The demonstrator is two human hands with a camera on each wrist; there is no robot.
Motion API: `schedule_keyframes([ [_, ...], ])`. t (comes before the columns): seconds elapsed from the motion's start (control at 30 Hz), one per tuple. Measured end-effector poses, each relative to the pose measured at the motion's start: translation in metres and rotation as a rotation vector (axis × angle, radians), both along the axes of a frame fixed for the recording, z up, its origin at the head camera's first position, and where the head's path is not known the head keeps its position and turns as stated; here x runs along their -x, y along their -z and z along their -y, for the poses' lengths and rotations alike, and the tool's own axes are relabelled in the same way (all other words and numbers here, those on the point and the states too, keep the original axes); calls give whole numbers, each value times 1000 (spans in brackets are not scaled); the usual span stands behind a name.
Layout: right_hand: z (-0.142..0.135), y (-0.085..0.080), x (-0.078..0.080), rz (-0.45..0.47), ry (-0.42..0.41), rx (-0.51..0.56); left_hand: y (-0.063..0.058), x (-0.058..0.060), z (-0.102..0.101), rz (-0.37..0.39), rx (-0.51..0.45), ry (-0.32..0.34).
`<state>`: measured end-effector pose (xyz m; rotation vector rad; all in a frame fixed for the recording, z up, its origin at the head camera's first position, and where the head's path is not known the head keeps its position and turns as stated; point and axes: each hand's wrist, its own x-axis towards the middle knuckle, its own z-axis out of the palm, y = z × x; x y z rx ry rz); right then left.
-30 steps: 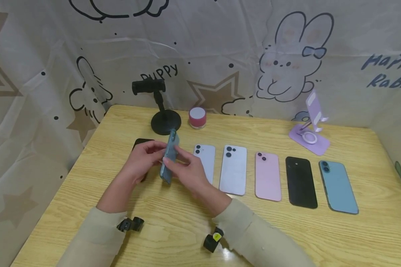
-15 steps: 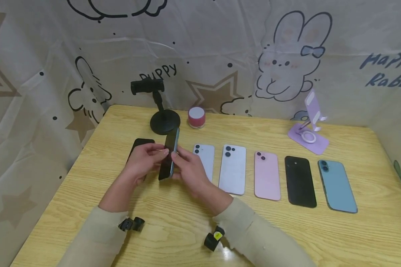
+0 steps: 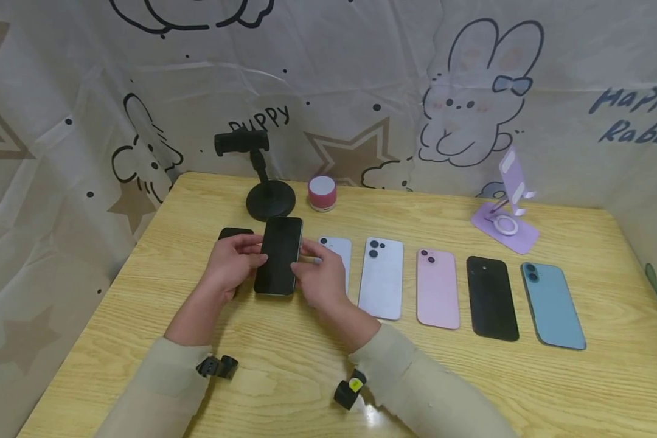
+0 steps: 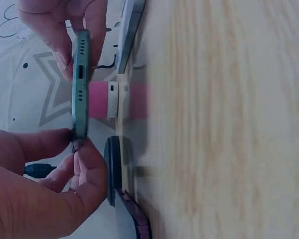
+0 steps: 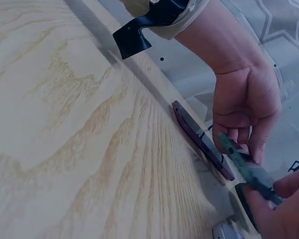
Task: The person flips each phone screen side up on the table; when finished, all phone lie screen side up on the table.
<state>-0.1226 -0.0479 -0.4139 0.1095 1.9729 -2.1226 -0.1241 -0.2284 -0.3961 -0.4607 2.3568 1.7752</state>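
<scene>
Both hands hold a smartphone (image 3: 278, 255) above the table, its black screen facing up. Its green-blue lower edge with the charging port (image 4: 80, 84) shows in the left wrist view. My left hand (image 3: 229, 264) pinches one long side between thumb and fingers, while my right hand (image 3: 324, 275) pinches the other. Under the left hand lies a dark phone (image 3: 235, 232), mostly covered. The right hand partly hides a white phone (image 3: 340, 248) on the table.
Right of the hands lie a pale lilac phone (image 3: 382, 280), a pink phone (image 3: 438, 290), a black phone (image 3: 493, 298) and a blue phone (image 3: 553, 306). Behind stand a black phone stand (image 3: 271, 201), a small pink speaker (image 3: 322, 194) and a purple phone stand (image 3: 511, 222).
The held phone has turned from showing its blue back and edge to showing its screen face up. Both hands keep their hold on its sides, with the right hand shifting slightly right.
</scene>
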Motion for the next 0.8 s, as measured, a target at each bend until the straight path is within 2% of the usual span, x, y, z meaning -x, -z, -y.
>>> schedule_keyframes([
  [0.13, 0, 2, 1, 25, -36, -34, 3, 1, 0, 11, 38, -2],
  [0.37, 1, 2, 2, 112, -108, 41, 7, 2, 0, 30, 66, -2],
  [0.8, 1, 0, 2, 102, -169, -4, 8, 2, 0, 83, 134, 59],
])
